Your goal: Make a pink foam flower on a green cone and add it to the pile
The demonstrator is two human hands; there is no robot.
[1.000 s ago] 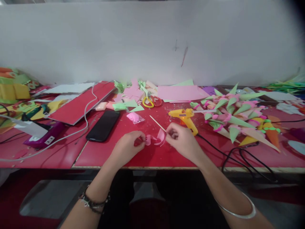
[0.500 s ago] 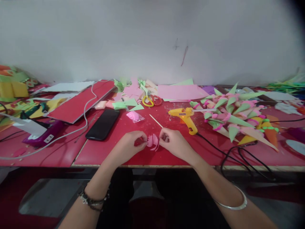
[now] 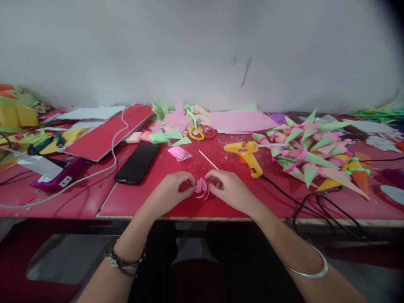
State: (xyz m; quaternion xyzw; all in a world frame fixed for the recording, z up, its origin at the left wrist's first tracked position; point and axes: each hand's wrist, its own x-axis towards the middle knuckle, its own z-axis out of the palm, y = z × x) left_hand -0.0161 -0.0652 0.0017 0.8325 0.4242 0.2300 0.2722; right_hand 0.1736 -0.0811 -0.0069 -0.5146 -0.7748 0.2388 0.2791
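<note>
Between my two hands, over the red table near its front edge, is a curled pink paper flower (image 3: 202, 188) with several loose petals. My left hand (image 3: 176, 187) pinches its left side between thumb and fingertips. On the other side my right hand (image 3: 225, 187) has its thumb and fingertips closed at the flower's right petals. A thin wooden stick (image 3: 208, 160) lies on the table just beyond my right hand. Farther right rests a yellow hot glue gun (image 3: 244, 155) with a small orange light showing and a clear glue stick in its back.
A black phone (image 3: 136, 163) and a small bag of pink clay (image 3: 179, 153) lie left of centre. Yellow- and red-handled scissors (image 3: 197, 133) sit among paper scraps. Green and pink paper cones (image 3: 306, 147) pile up at right, near the black cord (image 3: 295, 202).
My right fingers have shifted slightly left and up along the flower's petals, and the flower has turned a little. My left hand keeps its pinch.
</note>
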